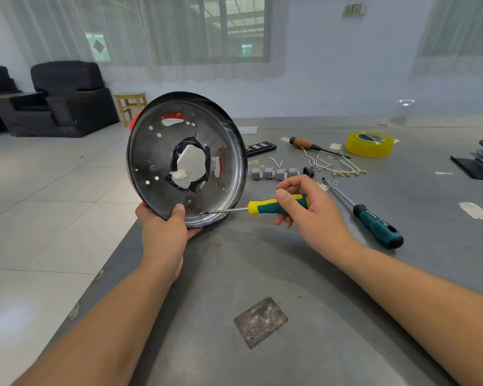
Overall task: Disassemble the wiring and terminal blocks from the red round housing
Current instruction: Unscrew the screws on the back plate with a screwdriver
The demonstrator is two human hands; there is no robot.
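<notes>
The round housing (156,151) stands on edge at the grey table's left edge, its dark metal inside facing me and red showing through its holes and behind the rim. My left hand (165,232) grips its lower rim, thumb on the inner face. My right hand (310,210) holds a small yellow-and-green screwdriver (273,206); its tip touches the inside of the housing near the bottom rim. Several grey terminal blocks (275,173) lie in a row on the table, with loose white wires (332,164) to their right.
On the grey table (262,274) lie a larger green-and-black screwdriver (374,221), a wooden-handled screwdriver (307,144), a yellow tape roll (370,144), a black remote (260,148) and black items at the right edge. Tiled floor drops off left of the table.
</notes>
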